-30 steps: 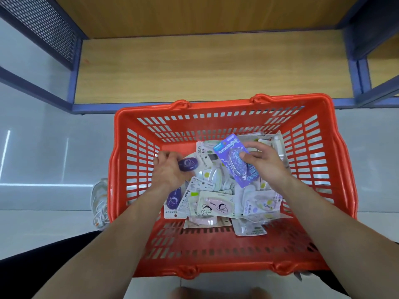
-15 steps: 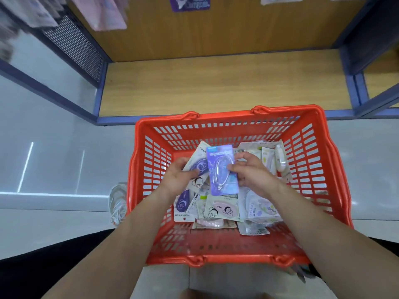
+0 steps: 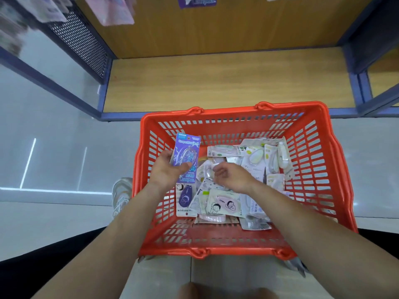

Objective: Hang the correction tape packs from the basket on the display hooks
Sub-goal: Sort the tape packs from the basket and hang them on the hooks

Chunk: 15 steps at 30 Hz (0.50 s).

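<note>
An orange basket (image 3: 319,160) stands on the floor in front of the shelf, with several correction tape packs (image 3: 222,206) piled inside. My left hand (image 3: 167,171) holds a purple correction tape pack (image 3: 187,152) upright over the basket's left side, thumb across its front. My right hand (image 3: 231,176) hovers over the pile just right of that pack, fingers loosely curled and holding nothing. Blurred packs (image 3: 196,1) hang at the top edge of the view, against the wooden back panel.
A low wooden shelf (image 3: 216,83) with a blue frame lies behind the basket. A perforated metal side panel (image 3: 82,39) rises on the left. A pale shoe (image 3: 121,195) sits left of the basket on the grey floor.
The purple pack passed from both hands into my left hand alone and moved left and up. My right hand let go and dropped toward the pile. The view tilted up.
</note>
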### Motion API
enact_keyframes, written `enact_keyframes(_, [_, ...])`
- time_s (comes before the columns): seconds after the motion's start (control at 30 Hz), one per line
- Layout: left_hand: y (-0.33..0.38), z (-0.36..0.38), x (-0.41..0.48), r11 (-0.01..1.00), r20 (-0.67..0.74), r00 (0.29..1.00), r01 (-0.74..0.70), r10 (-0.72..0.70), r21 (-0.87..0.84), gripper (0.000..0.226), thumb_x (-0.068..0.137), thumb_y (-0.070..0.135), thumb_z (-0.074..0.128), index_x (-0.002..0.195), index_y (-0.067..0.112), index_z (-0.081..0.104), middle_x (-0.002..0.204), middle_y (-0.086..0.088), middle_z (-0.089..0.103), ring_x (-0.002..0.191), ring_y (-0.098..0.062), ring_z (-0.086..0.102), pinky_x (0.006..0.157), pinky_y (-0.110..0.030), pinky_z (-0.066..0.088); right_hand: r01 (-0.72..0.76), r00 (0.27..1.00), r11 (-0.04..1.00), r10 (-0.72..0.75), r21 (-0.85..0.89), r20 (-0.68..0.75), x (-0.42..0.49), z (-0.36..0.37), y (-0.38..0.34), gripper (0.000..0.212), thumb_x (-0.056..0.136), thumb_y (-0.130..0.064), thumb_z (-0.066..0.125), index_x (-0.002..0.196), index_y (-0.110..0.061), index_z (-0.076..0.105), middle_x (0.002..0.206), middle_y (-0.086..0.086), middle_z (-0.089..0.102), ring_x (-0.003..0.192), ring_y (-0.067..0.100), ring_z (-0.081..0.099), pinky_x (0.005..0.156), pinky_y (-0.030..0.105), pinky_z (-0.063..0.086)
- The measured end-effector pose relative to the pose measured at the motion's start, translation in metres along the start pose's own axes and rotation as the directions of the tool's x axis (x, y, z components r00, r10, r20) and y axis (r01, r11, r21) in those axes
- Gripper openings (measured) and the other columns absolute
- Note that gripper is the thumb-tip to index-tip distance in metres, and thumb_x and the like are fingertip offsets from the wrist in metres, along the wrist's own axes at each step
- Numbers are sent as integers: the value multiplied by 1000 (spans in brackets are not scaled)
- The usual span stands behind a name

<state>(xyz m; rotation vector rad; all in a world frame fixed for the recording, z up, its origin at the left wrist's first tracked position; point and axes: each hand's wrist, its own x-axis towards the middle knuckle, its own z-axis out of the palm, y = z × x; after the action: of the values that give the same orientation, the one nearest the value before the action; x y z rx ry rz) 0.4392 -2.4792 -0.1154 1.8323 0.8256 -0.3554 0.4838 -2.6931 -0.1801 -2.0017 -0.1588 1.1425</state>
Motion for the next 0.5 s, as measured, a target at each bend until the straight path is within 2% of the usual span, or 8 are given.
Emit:
enact_keyframes(0.1, [-10,3,4,999,-6,1000,1,-1,42,37,86,19,82,111,11,54,94,4,69,79,-11,70,64,-26,55,34,993,944,4,-327,114,1,13,4,77,77,-38,87,143,-24,51,129,-5,61,119,18,58,94,29,44])
enact_keyframes(0.17, [-18,6,6,1000,3,1000,16,-16,6,37,86,18,82,110,12,54,97,1,70,83,-15,71,69,-30,59,52,995,887,-9,-459,96,4,17,9,76,74,-38,89,139,-25,53,132,-1,64,119,23,60,93,32,48])
enact_keyframes(0.27, [-29,11,9,998,11,999,46,-46,-44,35,86,19,82,108,16,54,107,-6,73,92,-23,74,82,-43,62,27,997,931,4,-364,83,6,15,13,48,75,-28,89,112,-31,59,114,-6,69,105,20,66,88,36,53])
enact_keyframes(0.37, [-31,14,11,998,-4,998,56,-56,-39,38,87,22,81,112,16,54,107,-5,72,93,-23,73,81,-43,62,13,998,970,1,-242,57,6,6,13,35,78,-26,86,97,-31,57,100,-11,67,93,16,66,85,37,53])
enact_keyframes(0.43, [-31,15,11,996,-16,998,68,-69,-63,38,88,21,80,114,15,53,106,-3,70,92,-21,72,72,-34,60,5,1000,992,-5,-129,-2,7,-5,15,29,81,-26,84,95,-27,59,92,-11,66,86,14,65,82,37,53])
enact_keyframes(0.5, [-29,16,12,993,-30,997,75,-78,-86,39,88,20,80,116,14,53,105,-3,70,89,-18,71,66,-29,56,-3,997,999,6,44,-79,6,-20,16,38,81,-30,84,113,-23,64,107,-4,71,98,16,69,91,43,56])
